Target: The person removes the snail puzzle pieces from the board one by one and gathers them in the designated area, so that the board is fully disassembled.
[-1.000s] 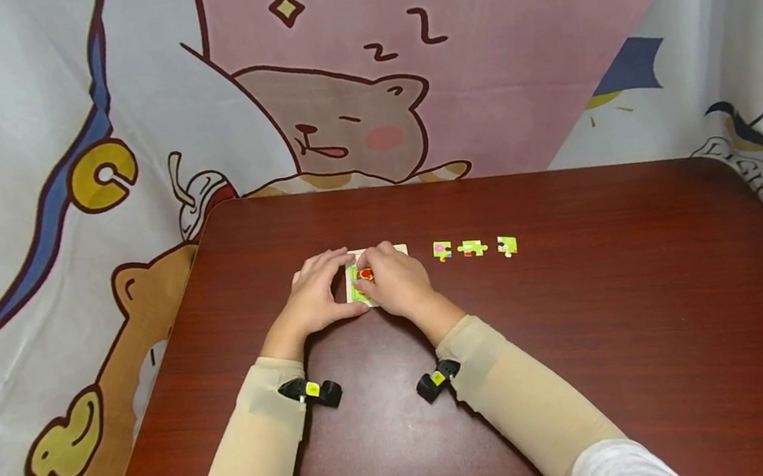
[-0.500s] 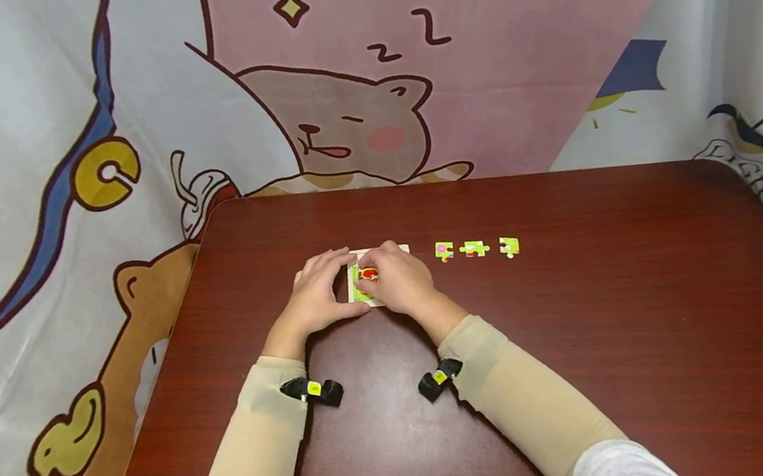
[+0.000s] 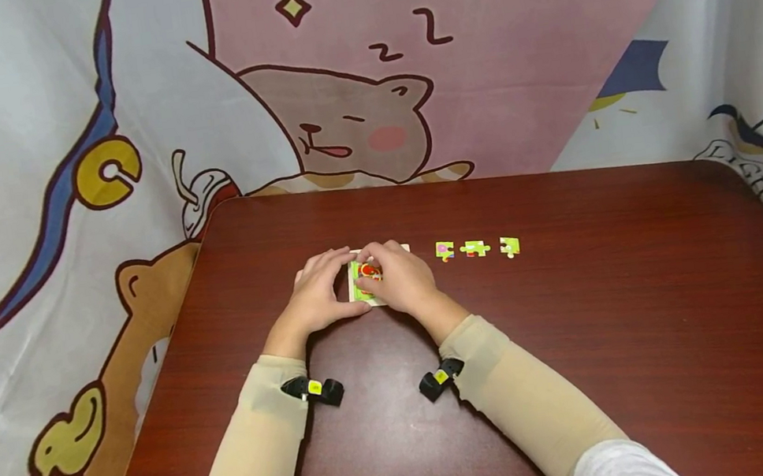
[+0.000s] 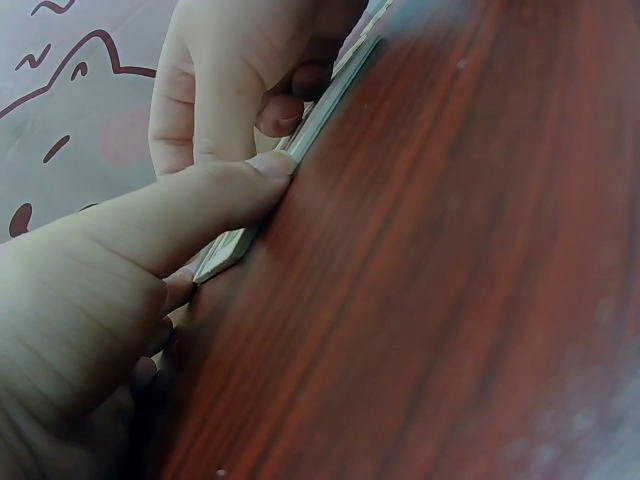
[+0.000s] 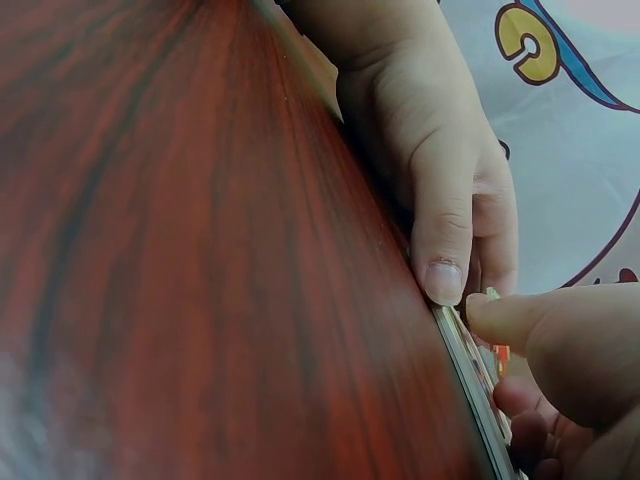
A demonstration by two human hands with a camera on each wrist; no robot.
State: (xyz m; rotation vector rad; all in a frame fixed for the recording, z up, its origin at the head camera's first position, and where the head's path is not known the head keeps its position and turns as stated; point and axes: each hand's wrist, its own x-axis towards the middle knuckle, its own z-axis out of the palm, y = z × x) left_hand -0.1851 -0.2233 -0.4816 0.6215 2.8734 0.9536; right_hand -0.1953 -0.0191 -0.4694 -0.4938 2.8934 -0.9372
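A small puzzle board with a pale wooden rim and a green picture lies on the table. My left hand grips its left side, the thumb on the near edge and the fingers at the far edge. Over the right part of the board, my right hand pinches a puzzle piece with red on it. In the right wrist view this piece stands tilted up from the board beside my right thumb. My right palm hides much of the board.
To the right of the board lie three loose green puzzle pieces: one with a pink spot, a middle one and another farther right. The dark red wooden table meets a printed cloth at the back.
Slightly more of the red piece shows between my right thumb and fingers. My left hand stays in place on the board. The whole head view has shifted a little.
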